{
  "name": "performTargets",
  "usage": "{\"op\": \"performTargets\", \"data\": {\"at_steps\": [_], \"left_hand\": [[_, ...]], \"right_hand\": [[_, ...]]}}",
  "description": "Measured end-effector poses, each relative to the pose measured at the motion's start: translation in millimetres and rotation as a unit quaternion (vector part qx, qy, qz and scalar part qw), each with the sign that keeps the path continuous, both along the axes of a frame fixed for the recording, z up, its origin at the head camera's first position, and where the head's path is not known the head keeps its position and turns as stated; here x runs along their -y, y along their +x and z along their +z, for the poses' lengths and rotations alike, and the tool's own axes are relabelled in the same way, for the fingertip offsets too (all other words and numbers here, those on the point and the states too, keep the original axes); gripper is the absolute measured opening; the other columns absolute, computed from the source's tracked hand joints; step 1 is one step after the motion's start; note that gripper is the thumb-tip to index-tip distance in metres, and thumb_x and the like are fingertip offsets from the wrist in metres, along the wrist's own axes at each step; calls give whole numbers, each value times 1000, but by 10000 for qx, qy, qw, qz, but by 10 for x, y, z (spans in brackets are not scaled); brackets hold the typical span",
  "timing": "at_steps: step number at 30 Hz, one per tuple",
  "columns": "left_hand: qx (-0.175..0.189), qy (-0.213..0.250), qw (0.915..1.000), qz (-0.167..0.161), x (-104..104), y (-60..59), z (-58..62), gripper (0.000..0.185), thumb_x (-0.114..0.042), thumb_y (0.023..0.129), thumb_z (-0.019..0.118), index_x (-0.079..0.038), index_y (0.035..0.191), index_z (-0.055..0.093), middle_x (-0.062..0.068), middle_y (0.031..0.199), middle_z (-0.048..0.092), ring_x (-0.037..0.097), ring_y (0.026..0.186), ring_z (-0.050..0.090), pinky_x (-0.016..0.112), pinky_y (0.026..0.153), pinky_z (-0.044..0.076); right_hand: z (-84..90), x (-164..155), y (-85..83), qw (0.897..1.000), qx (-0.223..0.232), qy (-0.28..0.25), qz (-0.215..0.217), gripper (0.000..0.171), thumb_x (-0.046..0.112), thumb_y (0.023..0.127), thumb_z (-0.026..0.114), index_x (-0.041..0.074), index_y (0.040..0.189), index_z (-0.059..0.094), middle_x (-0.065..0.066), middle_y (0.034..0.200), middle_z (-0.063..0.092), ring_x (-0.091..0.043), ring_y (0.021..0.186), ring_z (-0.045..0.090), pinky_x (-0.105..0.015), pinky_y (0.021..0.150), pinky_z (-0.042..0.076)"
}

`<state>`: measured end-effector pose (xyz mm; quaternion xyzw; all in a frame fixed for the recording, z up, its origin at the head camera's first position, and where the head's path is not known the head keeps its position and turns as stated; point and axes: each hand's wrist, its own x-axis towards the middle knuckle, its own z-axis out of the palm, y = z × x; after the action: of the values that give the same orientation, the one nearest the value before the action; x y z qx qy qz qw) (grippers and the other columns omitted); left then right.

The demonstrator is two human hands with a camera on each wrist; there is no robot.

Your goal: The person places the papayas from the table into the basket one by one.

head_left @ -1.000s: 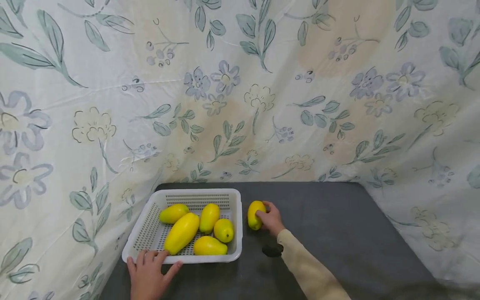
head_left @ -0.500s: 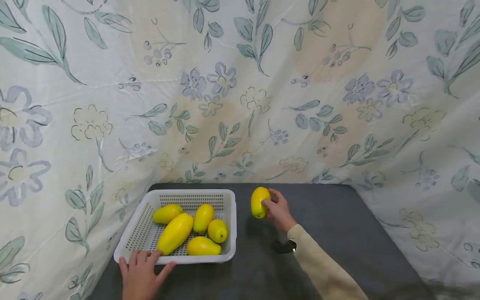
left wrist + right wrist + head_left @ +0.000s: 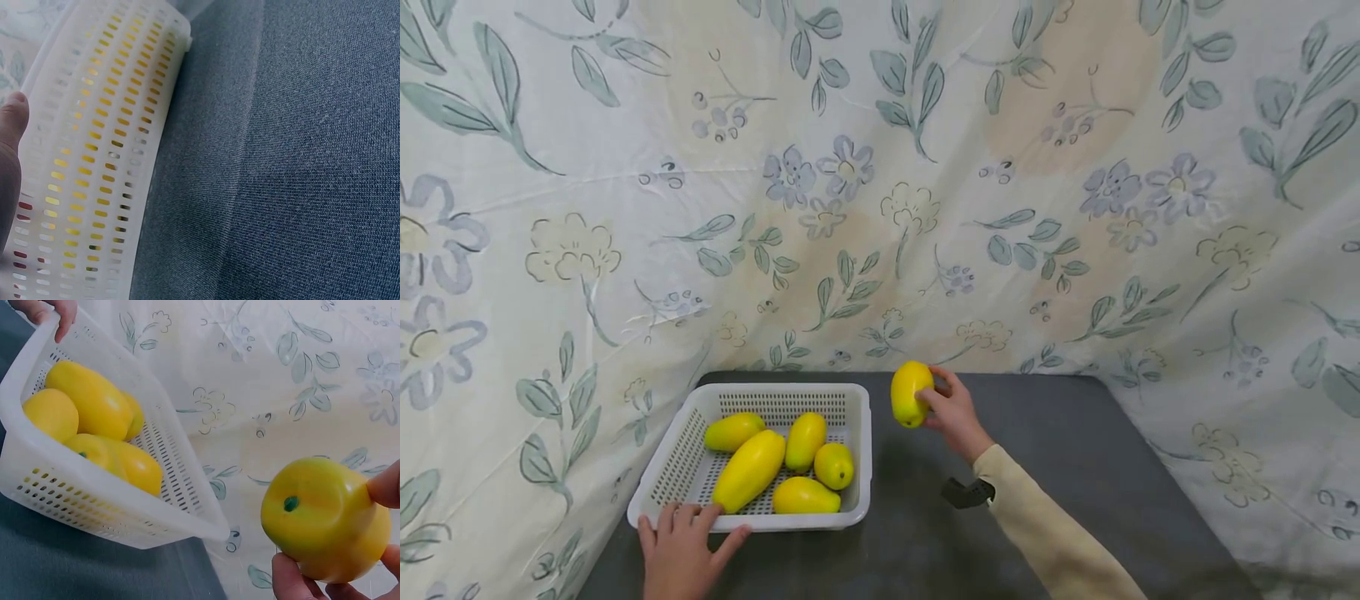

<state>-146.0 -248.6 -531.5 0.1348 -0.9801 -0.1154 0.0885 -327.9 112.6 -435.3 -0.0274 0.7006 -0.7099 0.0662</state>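
My right hand (image 3: 957, 415) holds a yellow mango (image 3: 912, 393) above the table, to the right of a white plastic basket (image 3: 867, 467). In the right wrist view, thumb and fingers grip this mango (image 3: 319, 519) by its sides, its green stem spot showing. At the basket's near left rim, my left hand (image 3: 683, 546) has its fingers hooked over the edge and its thumb outside. The left wrist view shows that thumb (image 3: 14, 115) against the basket's outer wall (image 3: 134, 119). Inside lie several yellow mangoes, a long one (image 3: 748, 471) nearest the left fingers.
The basket stands on the left part of a dark grey cloth-covered table (image 3: 1060, 467). A floral curtain (image 3: 850, 208) rises behind the table and along both sides. A black band (image 3: 967, 493) is on the right wrist.
My right hand has lifted the mango off the table, and in the last half second brought it slightly up and left. The left hand stays on the basket's rim.
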Motion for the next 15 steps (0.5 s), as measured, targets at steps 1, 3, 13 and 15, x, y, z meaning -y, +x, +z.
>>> {"op": "performTargets", "data": {"at_steps": [1,3,13,15], "left_hand": [[20,7,10000,-7,3,-1,-3,77,-76,80,65,-7,115,71,24,114,62,54,122,42,81,110,6],[69,25,10000,-15,6,-4,-5,77,-76,80,64,-8,115,71,24,114,62,54,122,41,81,110,6],[148,23,9999,-10,4,-11,2,86,-85,79,58,-8,115,71,25,115,61,55,123,41,81,110,6],[145,38,9999,-24,13,-9,-8,82,-81,79,60,-8,115,71,24,115,61,54,123,40,81,110,5]], "right_hand": [[4,10,6,10000,-8,-24,6,64,12,98,60,12,156,34,-25,150,43,-40,120,62,-46,88,62],[9,27,13,10000,-13,-46,8,63,11,98,60,12,156,34,-25,150,43,-41,121,61,-46,88,62],[22,121,55,9999,-55,-15,105,62,13,98,59,10,155,35,-27,149,44,-42,121,61,-46,88,62],[13,161,77,9998,-111,85,106,62,13,97,60,9,154,35,-27,147,45,-41,119,62,-46,88,62]]}}
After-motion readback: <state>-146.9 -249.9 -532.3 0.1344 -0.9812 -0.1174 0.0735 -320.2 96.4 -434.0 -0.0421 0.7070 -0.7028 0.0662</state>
